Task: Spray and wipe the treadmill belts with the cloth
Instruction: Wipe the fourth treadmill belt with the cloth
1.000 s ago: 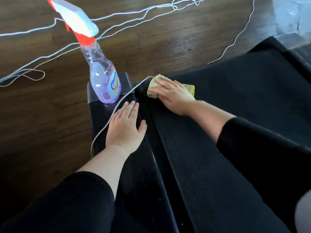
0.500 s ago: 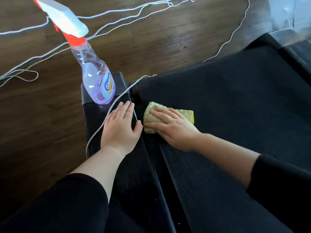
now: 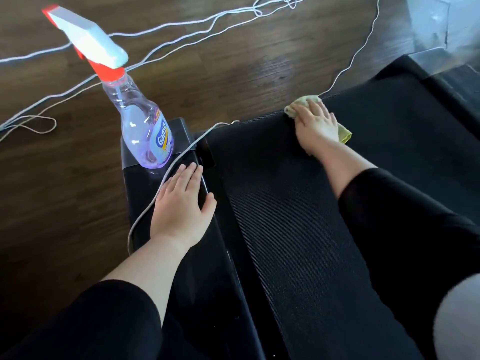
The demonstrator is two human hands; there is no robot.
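Cloth (image 3: pixel 302 103), green-yellow and bunched, lies now at the far end of the treadmill belt (image 3: pixel 298 229), under the right hand (image 3: pixel 315 123). Half a second ago it was at the belt's left edge, close beside the left hand (image 3: pixel 181 203), so the stroke has travelled to the right, and I judge the wiping is under way with much belt not yet covered. The right hand presses the cloth with fingers laid nearly flat, not closed around it, while the left rests flat and empty on the side rail (image 3: pixel 207 268), the spray bottle (image 3: pixel 145 131) standing upright just beyond its fingertips.
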